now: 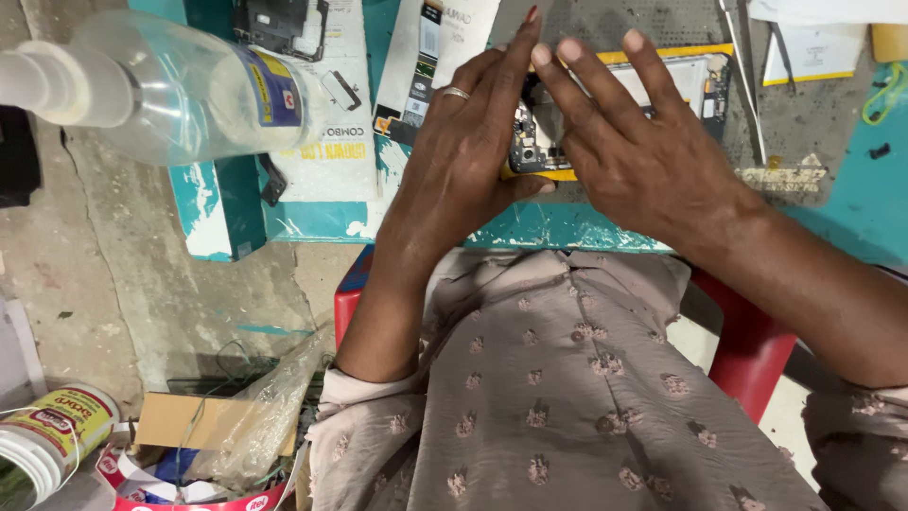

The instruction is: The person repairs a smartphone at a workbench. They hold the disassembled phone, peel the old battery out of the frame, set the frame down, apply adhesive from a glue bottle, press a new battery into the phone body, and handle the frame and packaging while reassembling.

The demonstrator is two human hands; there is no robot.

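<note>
Left hand: the ringed left hand (463,151) was laid with fingers straight along the 9 o'clock edge of the opened mobile phone with exposed circuit board (605,114).
Right hand: the right hand (643,156) was spread flat over the phone, apparently pressing.
Phone: it was rested on the teal-painted work table (567,232).
Bottle: a clear plastic bottle (180,85) was seen at 9 o'clock.

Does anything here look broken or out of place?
Yes. The opened phone with bare circuitry under the left hand and right hand has no back cover. The teal table's edge has chipped paint, and the clear plastic bottle lies on its side near the corner.
</note>
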